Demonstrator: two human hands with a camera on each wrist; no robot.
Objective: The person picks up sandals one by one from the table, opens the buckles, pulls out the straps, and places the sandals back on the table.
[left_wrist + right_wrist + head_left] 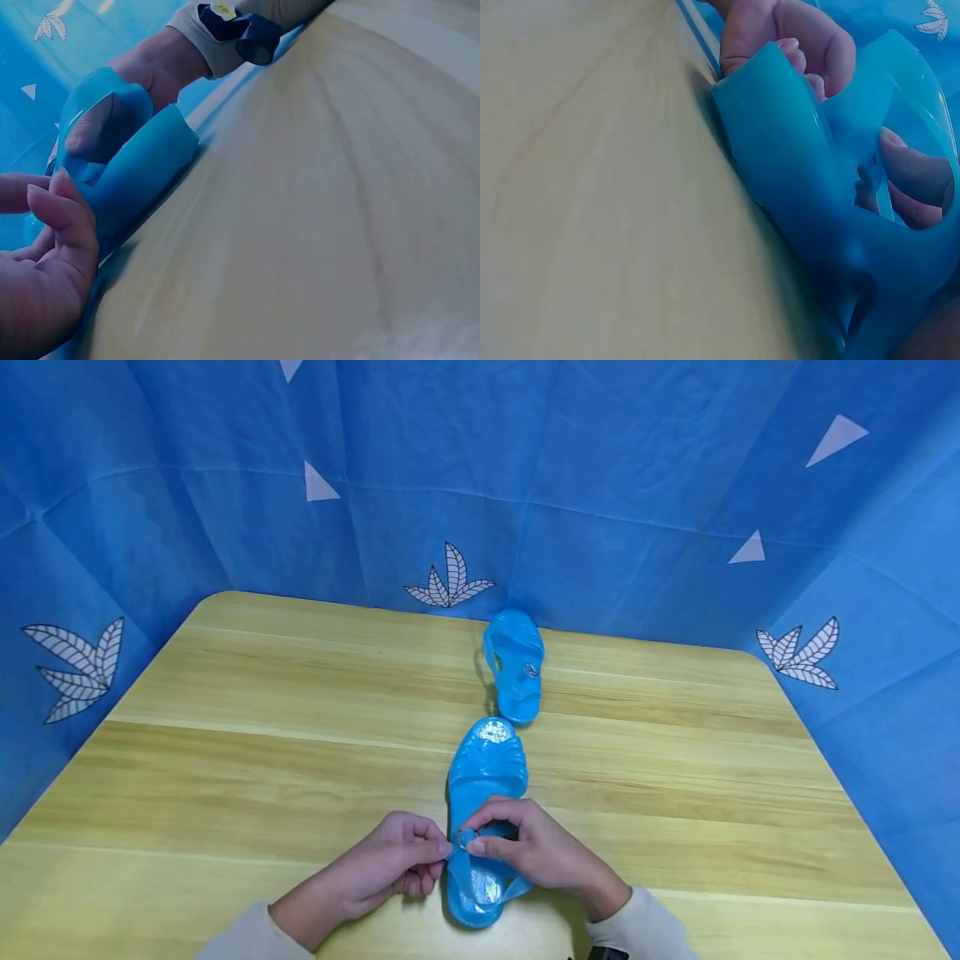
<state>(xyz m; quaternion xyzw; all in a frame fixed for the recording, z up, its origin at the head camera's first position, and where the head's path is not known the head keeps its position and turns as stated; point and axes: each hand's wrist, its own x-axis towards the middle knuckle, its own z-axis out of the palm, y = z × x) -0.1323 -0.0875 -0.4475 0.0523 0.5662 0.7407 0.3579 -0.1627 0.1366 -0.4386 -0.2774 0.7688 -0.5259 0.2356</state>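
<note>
A glossy blue jelly sandal (487, 768) lies on the table before me, its toe pointing away and its heel towards me. My left hand (397, 856) is at its left side, pinching the ankle strap (461, 872) between thumb and forefinger. From the right, my right hand (536, 850) reaches over the sandal and pinches the strap at its small buckle (467, 837). In the right wrist view the right thumb (915, 174) shows through the strap's loop, beside the sandal's upright blue heel wall (780, 127). Fingertips partly hide the buckle.
A second blue sandal (517, 693) with a metal buckle (530, 670) lies just beyond the first one's toe, near the table's back edge. The wood-grain table (262, 735) is bordered by a blue cloth (622, 460) printed with leaves and triangles.
</note>
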